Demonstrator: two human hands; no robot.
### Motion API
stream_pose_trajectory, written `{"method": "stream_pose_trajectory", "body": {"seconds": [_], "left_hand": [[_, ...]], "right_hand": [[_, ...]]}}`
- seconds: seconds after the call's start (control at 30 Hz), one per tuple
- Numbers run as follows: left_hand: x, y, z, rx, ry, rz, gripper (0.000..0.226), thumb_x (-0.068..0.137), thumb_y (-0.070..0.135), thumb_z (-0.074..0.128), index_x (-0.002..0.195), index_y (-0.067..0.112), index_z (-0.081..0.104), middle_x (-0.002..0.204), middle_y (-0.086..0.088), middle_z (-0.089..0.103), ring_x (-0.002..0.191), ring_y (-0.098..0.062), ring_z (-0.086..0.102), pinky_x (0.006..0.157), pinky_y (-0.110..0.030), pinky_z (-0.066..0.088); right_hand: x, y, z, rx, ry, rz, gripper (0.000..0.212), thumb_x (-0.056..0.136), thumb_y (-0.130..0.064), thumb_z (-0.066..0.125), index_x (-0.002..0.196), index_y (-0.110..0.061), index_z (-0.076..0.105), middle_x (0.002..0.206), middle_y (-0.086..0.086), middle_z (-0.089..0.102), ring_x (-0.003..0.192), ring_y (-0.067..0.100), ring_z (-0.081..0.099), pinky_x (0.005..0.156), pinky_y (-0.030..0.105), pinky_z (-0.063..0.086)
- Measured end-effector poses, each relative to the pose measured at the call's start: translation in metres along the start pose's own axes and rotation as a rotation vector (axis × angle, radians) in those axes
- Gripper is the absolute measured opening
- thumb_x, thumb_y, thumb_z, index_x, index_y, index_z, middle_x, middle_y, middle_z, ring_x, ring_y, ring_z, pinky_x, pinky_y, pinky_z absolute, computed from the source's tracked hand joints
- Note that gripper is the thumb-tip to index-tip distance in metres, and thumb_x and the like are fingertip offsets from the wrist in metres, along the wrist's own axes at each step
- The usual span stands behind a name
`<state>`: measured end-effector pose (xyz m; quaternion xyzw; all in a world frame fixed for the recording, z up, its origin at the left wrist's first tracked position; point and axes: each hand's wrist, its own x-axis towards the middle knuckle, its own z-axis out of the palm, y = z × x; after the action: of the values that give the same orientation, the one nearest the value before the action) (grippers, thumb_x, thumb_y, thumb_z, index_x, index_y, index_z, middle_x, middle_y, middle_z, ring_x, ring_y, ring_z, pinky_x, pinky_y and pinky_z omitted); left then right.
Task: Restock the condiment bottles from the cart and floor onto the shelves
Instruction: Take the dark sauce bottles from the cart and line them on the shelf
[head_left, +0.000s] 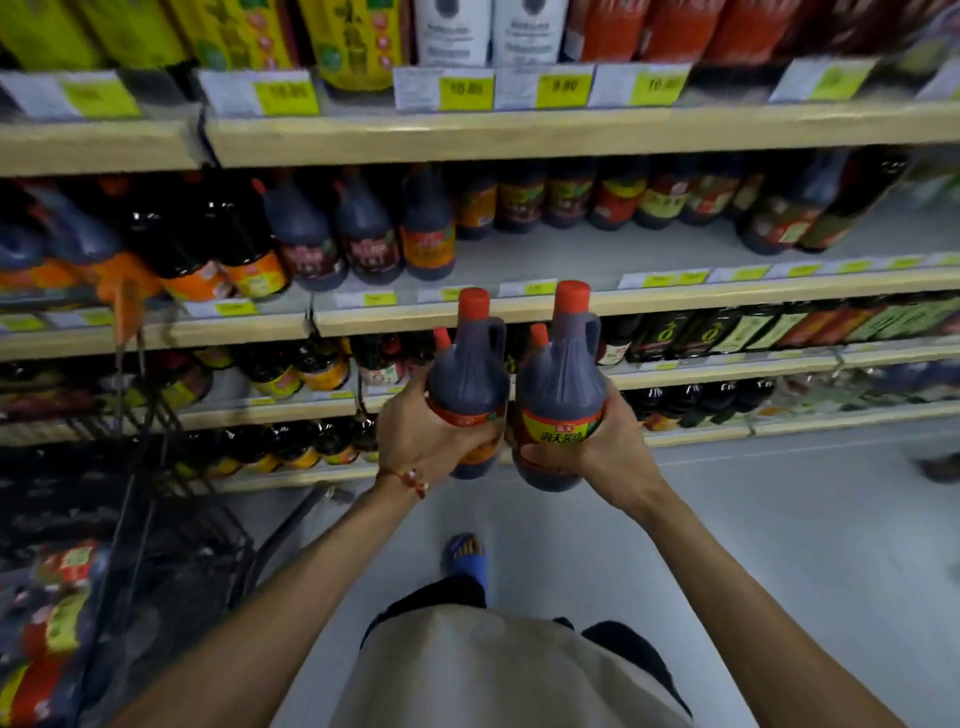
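Condiment bottles (467, 374), 2 dark red-capped ones, are held upright in front of the shelves, not yet placed. The left hand (426, 431) wraps its fingers round one and the right hand (597, 447) grips the other bottle (561, 384). The middle shelf (545, 260) has bare room beside matching jugs (363, 239). The cart (171, 519) holds more stock (57, 597), so plenty seems left.
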<state>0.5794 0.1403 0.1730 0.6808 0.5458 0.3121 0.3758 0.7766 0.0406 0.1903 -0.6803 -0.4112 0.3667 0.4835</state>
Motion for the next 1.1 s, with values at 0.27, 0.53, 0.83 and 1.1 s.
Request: {"method": "stream_pose_trajectory", "body": {"seconds": [0.27,0.53,0.83,1.1], "left_hand": [[0.071,0.043,0.051,-0.013,0.013,-0.064,0.081,0.054,0.037,0.097,0.125,0.026,0.060,0.108,0.014,0.070,0.101,-0.012,0.067,0.073,-0.019,0.050],[0.085,0.088,0.104,0.204,0.190,-0.054,0.083,0.049,0.055,0.086,0.123,0.028,0.060,0.105,0.001,0.075,0.095,-0.030,0.070,0.075,-0.038,0.055],[0.104,0.097,0.119,0.097,0.288,0.059,0.083,0.052,0.047,0.096,0.123,0.032,0.055,0.105,0.007,0.074,0.094,-0.018,0.069,0.073,-0.033,0.054],[0.163,0.079,0.115,0.031,0.259,0.304,0.082,0.065,0.037,0.091,0.137,0.021,0.054,0.122,0.004,0.071,0.111,-0.019,0.068,0.083,-0.035,0.057]], "right_hand": [[0.091,0.012,-0.055,0.044,-0.019,0.027,0.107,0.045,-0.033,0.103,0.138,-0.016,0.053,0.121,0.000,0.074,0.106,0.017,0.074,0.089,0.042,0.063],[0.151,0.027,-0.115,0.005,-0.168,0.006,0.101,0.046,-0.027,0.105,0.133,-0.013,0.054,0.118,0.007,0.075,0.105,0.028,0.074,0.088,0.055,0.062],[0.182,0.019,-0.126,-0.059,-0.141,-0.057,0.101,0.047,-0.028,0.106,0.132,-0.020,0.054,0.118,-0.004,0.073,0.105,0.015,0.072,0.088,0.043,0.062],[0.201,0.021,-0.100,-0.037,0.019,-0.104,0.098,0.046,-0.038,0.103,0.130,-0.017,0.056,0.119,0.000,0.072,0.104,0.018,0.072,0.083,0.047,0.063]]}}
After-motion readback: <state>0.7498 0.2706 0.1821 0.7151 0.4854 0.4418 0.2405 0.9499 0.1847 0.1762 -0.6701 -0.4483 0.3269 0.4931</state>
